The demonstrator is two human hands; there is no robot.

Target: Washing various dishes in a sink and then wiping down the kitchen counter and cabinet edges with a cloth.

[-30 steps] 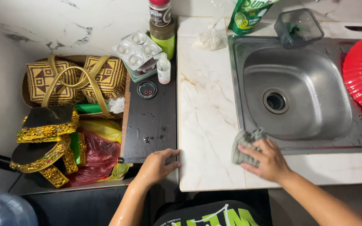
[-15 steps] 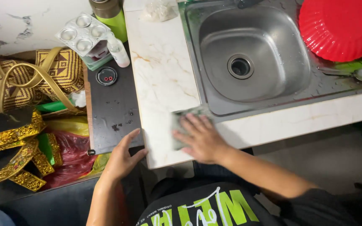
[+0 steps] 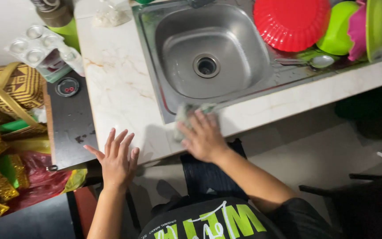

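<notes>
2 hands are working at the near edge of the table (image 3: 120, 93): the left hand (image 3: 116, 161) is hovering with fingers spread, gripping nothing, while the right hand (image 3: 203, 136) is pressing a grey-green cloth (image 3: 186, 113) flat against the front rim of the steel sink (image 3: 208, 57). Pushed sideways, the cloth could be slipping off the edge; farther back, the red plate (image 3: 290, 22) and spoon (image 3: 306, 61) could be getting knocked.

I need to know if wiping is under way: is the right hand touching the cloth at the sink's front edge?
Touching. The head view shows the right hand pressed flat on the cloth, fingers covering most of it, at the sink front rim.
</notes>
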